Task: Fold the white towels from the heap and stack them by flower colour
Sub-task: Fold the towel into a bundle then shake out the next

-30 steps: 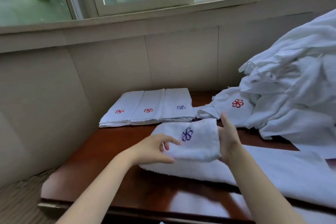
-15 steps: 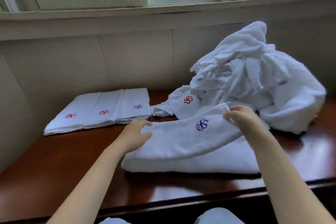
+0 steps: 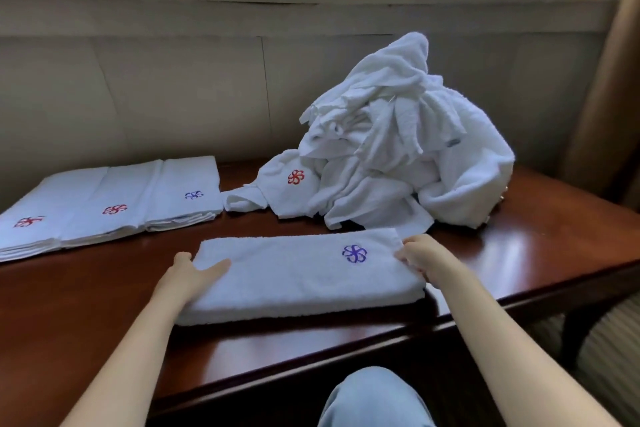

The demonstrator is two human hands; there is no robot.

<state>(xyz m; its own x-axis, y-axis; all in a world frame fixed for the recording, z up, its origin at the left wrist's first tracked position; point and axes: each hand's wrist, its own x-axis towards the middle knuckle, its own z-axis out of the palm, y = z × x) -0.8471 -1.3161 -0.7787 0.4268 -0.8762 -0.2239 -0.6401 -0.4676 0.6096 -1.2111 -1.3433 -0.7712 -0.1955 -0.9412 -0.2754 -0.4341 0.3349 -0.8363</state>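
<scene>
Left hand now presses flat at nine o'clock on the towel; right hand pinches its three o'clock end. Fold just laid flat; blue stack next.

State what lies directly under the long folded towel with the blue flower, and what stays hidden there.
The towel with the blue flower lies flat on the dark wooden table. The left hand rests on one end; the right hand grips the other. The tabletop underneath is covered.
</scene>
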